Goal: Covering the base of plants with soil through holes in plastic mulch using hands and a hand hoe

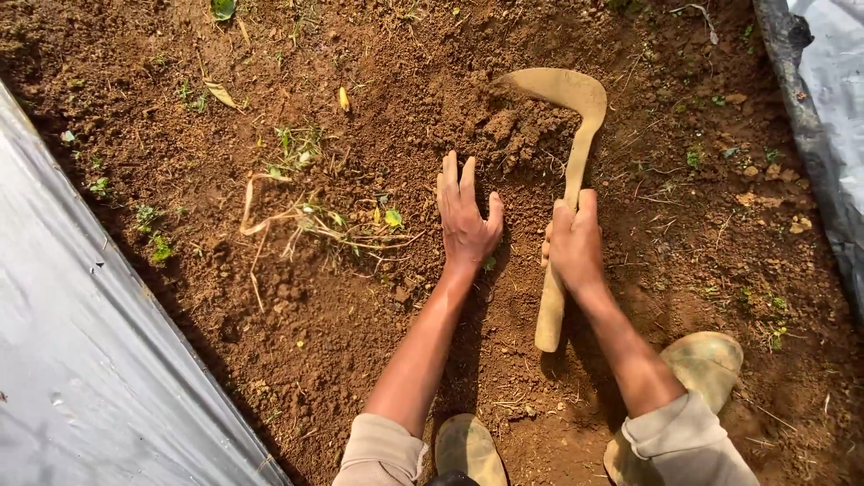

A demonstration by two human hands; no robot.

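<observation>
Soil (pixel 378 342), reddish-brown and crumbly, spreads under both hands and fills nearly the whole view. Grey plastic sheeting (pixel 81 360) slopes away far to the left of the left hand, and a second strip of sheeting (pixel 832 117) runs well to the right of the right hand. Two mud-caked shoes (pixel 706 360) sit below the hands, near the person's beige sleeves. The sickle (pixel 567 171), coated in mud, lies with its curved blade just above and ahead of both hands, its tip sunk in a loose clod; its wooden handle runs down through the right hand and pokes out below it. The right hand (pixel 573 245) is clamped around that handle, fingers wrapped tight. The left hand (pixel 465 216) lies flat on the dirt just beside it, fingers together and stretched forward, thumb spread, gripping nothing. Uprooted weeds (pixel 310 220) with pale stems lie near, to the left of the left hand. A small yellow leaf (pixel 343 98) rests farther up.
</observation>
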